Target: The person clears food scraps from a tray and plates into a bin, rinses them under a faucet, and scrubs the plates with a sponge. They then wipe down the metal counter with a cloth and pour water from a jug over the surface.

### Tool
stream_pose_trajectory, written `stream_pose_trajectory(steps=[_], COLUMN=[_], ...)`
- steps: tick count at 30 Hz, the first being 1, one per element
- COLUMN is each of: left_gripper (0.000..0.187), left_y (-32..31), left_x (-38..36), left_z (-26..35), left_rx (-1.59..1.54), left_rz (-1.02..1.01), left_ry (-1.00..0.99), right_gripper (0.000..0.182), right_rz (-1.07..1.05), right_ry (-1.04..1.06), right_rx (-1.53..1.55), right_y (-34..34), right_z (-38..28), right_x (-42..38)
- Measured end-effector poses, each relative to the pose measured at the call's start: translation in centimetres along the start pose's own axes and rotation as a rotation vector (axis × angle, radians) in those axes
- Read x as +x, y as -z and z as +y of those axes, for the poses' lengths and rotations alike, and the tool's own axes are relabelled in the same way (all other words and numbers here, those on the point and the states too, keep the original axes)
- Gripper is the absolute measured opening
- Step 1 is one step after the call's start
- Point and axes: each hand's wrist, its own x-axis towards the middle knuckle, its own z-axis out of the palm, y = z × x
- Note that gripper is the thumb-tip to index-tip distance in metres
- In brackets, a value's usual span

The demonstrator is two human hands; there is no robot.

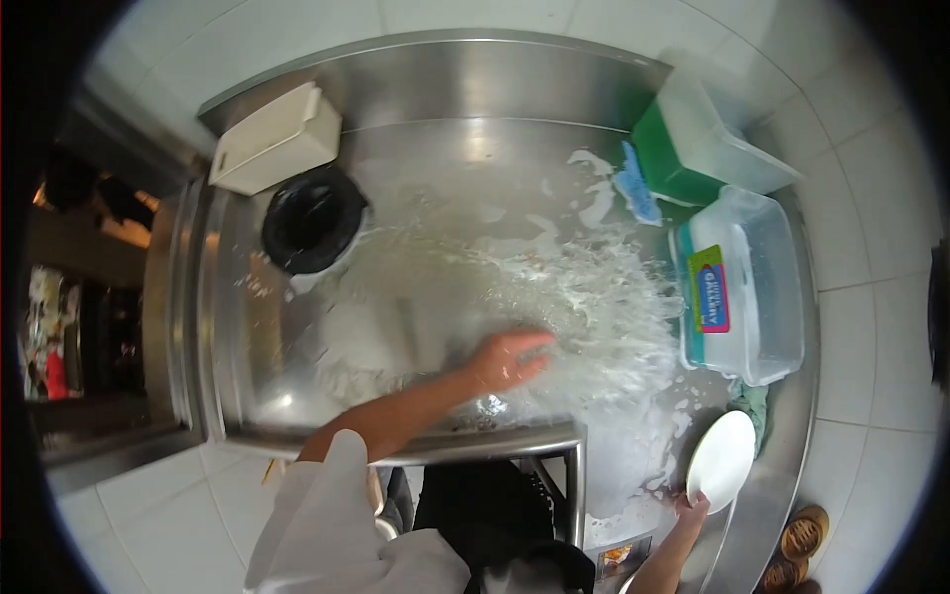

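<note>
My left hand (510,361) is open over the steel counter (485,148), its wet fingers stretched to the right and nothing in them. Around its fingertips, water (594,307) splashes and spreads across the metal in a white, blurred sheet. At the lower right, my right hand (693,506) grips the edge of a white plate (721,461). The plate is tilted up beside the counter's right side. A green cloth (754,408) lies partly behind the plate.
A clear plastic tub (772,297) with a colourful label and a container of green liquid (663,148) stand at right, near a blue cloth (636,188). A black-lined round opening (315,220) and a beige box (277,141) are at left. The counter's raised metal edge (495,443) runs before me.
</note>
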Motion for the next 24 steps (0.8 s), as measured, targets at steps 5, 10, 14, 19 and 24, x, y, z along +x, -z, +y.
stream_pose_trajectory(steps=[5, 10, 14, 19, 24], left_gripper=[0.045, 0.038, 0.027, 0.031, 0.041], left_y=[14.3, 17.7, 2.4, -11.0, -1.3], left_x=[18.9, 28.8, 24.4, 10.1, 28.0], left_z=[-10.0, -17.8, -14.3, 3.0, -15.3], left_rx=[0.359, 0.526, -0.203, -0.261, 0.272], left_rz=[0.45, 0.618, 0.071, -0.422, 0.028], left_ry=[0.213, 0.132, 0.06, -0.285, -0.253], right_gripper=[0.044, 0.047, 0.043, 0.045, 0.035], right_rz=[-0.156, -0.02, 0.184, 0.24, 0.134], right_ry=[0.225, 0.407, 0.854, 0.573, 0.589], right_rx=[0.13, 0.246, -0.342, 0.269, 0.316], right_y=[4.3, 6.9, 15.6, 19.4, 30.5], right_z=[-1.4, 0.4, 1.5, 1.2, 5.3], right_x=[-3.0, -7.8, -9.3, -14.9, -18.5])
